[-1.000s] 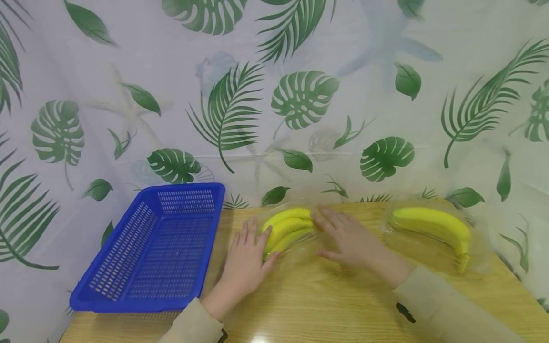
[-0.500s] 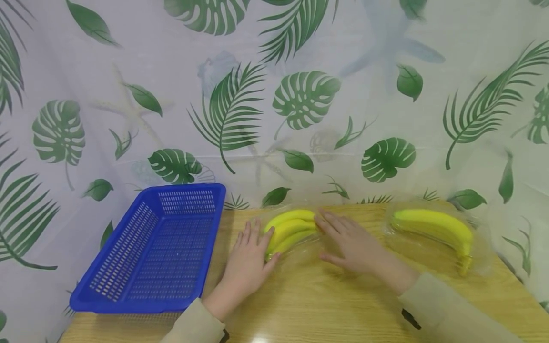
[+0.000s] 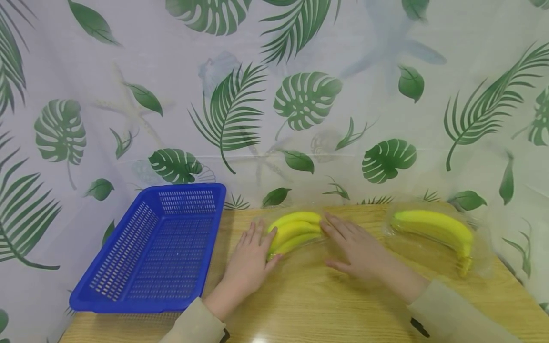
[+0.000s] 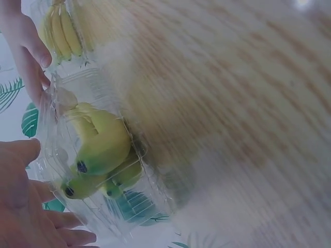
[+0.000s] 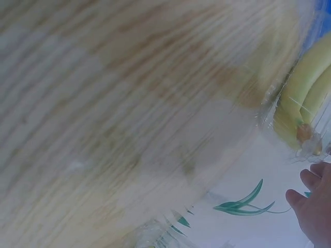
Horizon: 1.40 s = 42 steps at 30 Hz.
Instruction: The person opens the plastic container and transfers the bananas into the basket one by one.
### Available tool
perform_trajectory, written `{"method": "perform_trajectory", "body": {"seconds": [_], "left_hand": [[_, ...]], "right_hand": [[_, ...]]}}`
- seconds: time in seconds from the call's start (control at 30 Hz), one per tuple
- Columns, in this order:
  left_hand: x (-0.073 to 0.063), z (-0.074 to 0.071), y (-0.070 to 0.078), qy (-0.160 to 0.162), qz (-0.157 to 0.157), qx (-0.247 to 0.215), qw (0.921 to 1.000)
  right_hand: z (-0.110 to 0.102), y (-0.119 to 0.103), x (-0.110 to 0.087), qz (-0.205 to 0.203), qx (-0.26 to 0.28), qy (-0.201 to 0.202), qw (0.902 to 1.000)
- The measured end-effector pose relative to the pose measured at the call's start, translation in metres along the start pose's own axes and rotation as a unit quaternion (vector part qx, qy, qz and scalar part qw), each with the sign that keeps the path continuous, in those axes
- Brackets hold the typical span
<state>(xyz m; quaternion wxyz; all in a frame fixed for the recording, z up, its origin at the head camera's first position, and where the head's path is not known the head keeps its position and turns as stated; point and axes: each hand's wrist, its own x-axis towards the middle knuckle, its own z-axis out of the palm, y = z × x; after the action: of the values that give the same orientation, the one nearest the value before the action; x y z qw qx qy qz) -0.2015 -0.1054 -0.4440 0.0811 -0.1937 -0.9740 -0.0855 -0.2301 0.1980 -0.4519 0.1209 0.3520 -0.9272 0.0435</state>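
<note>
A bunch of yellow bananas (image 3: 296, 232) lies in a clear plastic box (image 4: 51, 139) on the table, between the two hands. My left hand (image 3: 246, 262) is at the box's left end, fingers spread and fairly straight, palm toward the box. At the stem end, the fingertips of my right hand (image 3: 358, 252) reach the box's right side, thumb held apart. In the left wrist view the banana tips face the left hand through the plastic. The right wrist view shows the right hand (image 5: 315, 201) close by the box's corner, near the brown stem.
A blue plastic basket (image 3: 128, 305) with perforated walls stands at the left. To the right, another clear box (image 3: 482, 252) holds more bananas (image 3: 433, 221). A leaf-print cloth (image 3: 257, 128) hangs behind the wooden table (image 3: 309, 309).
The boxed bananas have shifted slightly to the right along the table, and both hands have moved right with them. The basket and the other box have stayed put.
</note>
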Motion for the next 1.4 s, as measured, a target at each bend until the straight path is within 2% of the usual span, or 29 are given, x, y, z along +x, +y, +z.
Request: {"method": "perform_trajectory", "body": {"seconds": [0.17,0.53,1.0,1.23,1.4], "left_hand": [[0.0,0.0,0.001,0.004,0.011,0.014,0.9998],[0.001,-0.003,0.004,-0.007,0.014,0.019,0.9997],[0.003,0.001,0.005,-0.009,0.031,-0.016,0.9993],[0.001,0.003,0.003,-0.007,0.044,-0.016,0.9989],[-0.001,0.005,0.002,-0.003,0.055,-0.002,0.9985]], "right_hand": [[-0.003,-0.002,-0.006,-0.005,-0.005,0.004,1.0],[-0.005,-0.004,-0.018,-0.018,-0.02,0.027,0.9993],[-0.007,-0.008,-0.035,-0.011,-0.028,0.036,0.9989],[-0.009,-0.013,-0.042,0.004,-0.016,0.015,0.9997],[-0.011,-0.017,-0.046,0.008,-0.008,0.013,0.9998]]}}
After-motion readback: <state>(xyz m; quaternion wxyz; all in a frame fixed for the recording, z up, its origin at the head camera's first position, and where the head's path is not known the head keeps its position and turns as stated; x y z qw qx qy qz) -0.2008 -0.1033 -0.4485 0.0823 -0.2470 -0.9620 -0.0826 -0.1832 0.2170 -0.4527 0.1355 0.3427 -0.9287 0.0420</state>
